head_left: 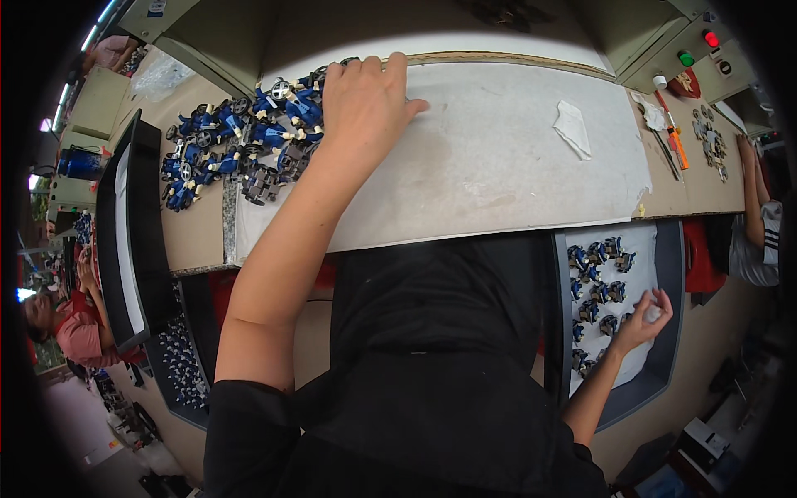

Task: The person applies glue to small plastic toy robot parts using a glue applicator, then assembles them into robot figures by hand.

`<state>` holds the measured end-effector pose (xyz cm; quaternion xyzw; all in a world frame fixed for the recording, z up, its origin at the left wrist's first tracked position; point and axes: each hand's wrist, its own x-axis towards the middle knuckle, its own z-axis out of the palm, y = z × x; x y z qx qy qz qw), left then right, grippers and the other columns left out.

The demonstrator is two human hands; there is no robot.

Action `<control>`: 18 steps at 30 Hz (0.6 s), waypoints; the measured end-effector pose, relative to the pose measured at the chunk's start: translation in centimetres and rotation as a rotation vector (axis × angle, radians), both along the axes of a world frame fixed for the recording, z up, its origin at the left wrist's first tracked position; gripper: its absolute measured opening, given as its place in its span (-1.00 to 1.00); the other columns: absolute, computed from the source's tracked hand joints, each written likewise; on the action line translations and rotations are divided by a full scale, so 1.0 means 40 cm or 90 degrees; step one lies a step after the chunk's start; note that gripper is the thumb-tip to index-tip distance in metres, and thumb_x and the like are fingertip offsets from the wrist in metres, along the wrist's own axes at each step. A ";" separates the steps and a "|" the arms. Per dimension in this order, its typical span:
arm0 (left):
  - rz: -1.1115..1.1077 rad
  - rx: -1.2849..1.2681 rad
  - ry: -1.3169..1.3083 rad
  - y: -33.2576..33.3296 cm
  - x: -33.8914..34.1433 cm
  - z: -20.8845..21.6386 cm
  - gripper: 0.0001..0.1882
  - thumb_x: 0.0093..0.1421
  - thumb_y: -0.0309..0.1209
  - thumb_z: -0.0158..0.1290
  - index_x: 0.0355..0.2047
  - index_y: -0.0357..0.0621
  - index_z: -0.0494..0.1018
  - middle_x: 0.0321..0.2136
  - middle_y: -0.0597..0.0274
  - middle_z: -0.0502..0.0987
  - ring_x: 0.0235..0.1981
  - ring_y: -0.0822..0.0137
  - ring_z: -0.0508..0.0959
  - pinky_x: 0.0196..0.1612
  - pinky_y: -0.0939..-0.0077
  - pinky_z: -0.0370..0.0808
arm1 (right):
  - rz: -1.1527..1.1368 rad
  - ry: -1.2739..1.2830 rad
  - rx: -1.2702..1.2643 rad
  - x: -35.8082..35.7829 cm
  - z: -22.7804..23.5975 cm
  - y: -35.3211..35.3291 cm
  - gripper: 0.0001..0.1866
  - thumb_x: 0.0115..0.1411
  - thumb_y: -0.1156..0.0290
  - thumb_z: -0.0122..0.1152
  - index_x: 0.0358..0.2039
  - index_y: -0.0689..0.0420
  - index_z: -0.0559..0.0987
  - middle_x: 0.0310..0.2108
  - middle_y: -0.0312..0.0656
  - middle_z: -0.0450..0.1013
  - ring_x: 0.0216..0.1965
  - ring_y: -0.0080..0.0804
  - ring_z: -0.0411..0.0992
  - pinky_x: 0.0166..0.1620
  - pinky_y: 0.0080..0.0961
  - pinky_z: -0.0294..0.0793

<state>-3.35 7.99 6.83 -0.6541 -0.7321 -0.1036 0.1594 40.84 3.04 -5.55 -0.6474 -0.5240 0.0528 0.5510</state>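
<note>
My left hand [365,104] is at the far edge of the white-covered bench, right against a pile of small blue toy figures with wheeled parts [270,129]. Its thumb sticks out to the right and the fingers bend over, their tips hidden; no held thing shows. Low on the right, my right hand [638,328] is over a grey tray [671,332]. Its fingers close on a small whitish thing [653,314] whose kind I cannot make out. Inside the tray, several blue and brown figures [594,292] stand in rows on white lining.
A torn white scrap [572,130] lies on the bench sheet. Farther right are an orange-handled tool [677,148] and loose small parts [710,143]. A black tray [143,224] stands on edge at left, above a bin of small parts [181,357]. People sit on both sides.
</note>
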 end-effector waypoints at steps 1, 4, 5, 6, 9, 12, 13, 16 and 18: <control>-0.027 -0.021 -0.015 0.009 -0.001 -0.021 -0.64 -0.02 -0.32 0.16 -0.19 -0.09 0.41 -0.35 0.23 0.52 -0.28 0.22 0.48 -0.24 0.38 0.30 | 0.074 0.011 0.008 -0.052 0.024 0.015 -0.71 0.07 0.56 0.09 -0.17 0.23 0.34 -0.20 -0.15 0.33 -0.27 -0.46 0.32 -0.14 -0.53 0.32; -0.224 0.080 -0.137 -0.004 0.010 -0.058 -0.66 0.02 -0.44 0.11 -0.15 -0.09 0.39 -0.43 0.22 0.52 -0.33 0.23 0.50 -0.23 0.37 0.31 | 0.338 0.079 0.031 -0.209 0.087 0.047 -0.60 -0.02 0.64 0.04 -0.14 0.20 0.22 -0.12 -0.06 0.21 -0.29 -0.45 0.28 -0.12 -0.53 0.26; -0.281 0.057 -0.219 -0.020 0.021 -0.056 -0.67 0.03 -0.48 0.09 -0.14 -0.09 0.39 -0.44 0.21 0.52 -0.34 0.24 0.50 -0.23 0.37 0.31 | 0.392 0.059 0.013 -0.253 0.096 0.058 -0.59 -0.06 0.64 0.04 -0.16 0.18 0.21 -0.12 0.00 0.18 -0.24 -0.39 0.27 -0.11 -0.48 0.25; -0.270 0.047 -0.264 -0.029 0.034 -0.057 -0.69 0.04 -0.53 0.07 -0.16 -0.07 0.40 -0.43 0.20 0.51 -0.35 0.23 0.49 -0.24 0.40 0.32 | 0.456 0.073 -0.005 -0.294 0.105 0.064 -0.61 -0.05 0.66 0.03 -0.17 0.18 0.20 -0.12 0.03 0.18 -0.21 -0.37 0.25 -0.12 -0.48 0.29; -0.285 0.032 -0.325 -0.046 0.039 -0.061 -0.66 0.03 -0.55 0.06 -0.13 -0.05 0.41 -0.43 0.20 0.50 -0.34 0.26 0.48 -0.23 0.42 0.32 | 0.542 0.052 -0.047 -0.386 0.130 0.084 -0.65 0.04 0.66 -0.03 -0.13 0.20 0.22 -0.08 -0.05 0.17 -0.36 -0.51 0.32 -0.44 -0.69 0.41; -0.320 0.041 -0.292 -0.062 0.037 -0.062 -0.59 0.03 -0.57 0.05 -0.07 -0.03 0.40 -0.39 0.20 0.49 -0.30 0.27 0.45 -0.23 0.43 0.33 | 0.595 0.002 -0.068 -0.418 0.131 0.098 -0.68 0.08 0.65 -0.02 -0.10 0.29 0.36 -0.08 -0.12 0.18 -0.22 -0.46 0.36 -0.34 -0.64 0.48; -0.318 0.038 -0.294 -0.066 0.035 -0.068 -0.59 0.03 -0.57 0.05 -0.07 -0.03 0.40 -0.39 0.20 0.49 -0.30 0.27 0.45 -0.23 0.43 0.33 | 0.597 0.003 -0.073 -0.426 0.135 0.098 -0.68 0.08 0.65 -0.02 -0.10 0.29 0.36 -0.08 -0.12 0.18 -0.22 -0.46 0.36 -0.34 -0.64 0.48; -0.327 0.040 -0.324 -0.082 0.040 -0.082 -0.46 -0.03 -0.53 0.13 0.02 -0.04 0.35 -0.24 0.16 0.44 -0.22 0.23 0.42 -0.17 0.44 0.36 | 0.557 0.013 -0.077 -0.443 0.145 0.089 -0.65 0.09 0.64 -0.01 -0.06 0.29 0.36 -0.09 -0.11 0.19 -0.21 -0.45 0.36 -0.29 -0.60 0.49; -0.266 0.133 -0.465 -0.098 0.065 -0.088 -0.26 -0.12 -0.46 0.23 0.12 -0.06 0.23 -0.06 0.11 0.34 -0.15 0.16 0.39 -0.09 0.43 0.37 | 0.537 -0.044 -0.063 -0.444 0.141 0.087 -0.62 0.10 0.64 -0.01 -0.02 0.29 0.35 -0.14 -0.12 0.24 -0.19 -0.43 0.37 -0.24 -0.57 0.49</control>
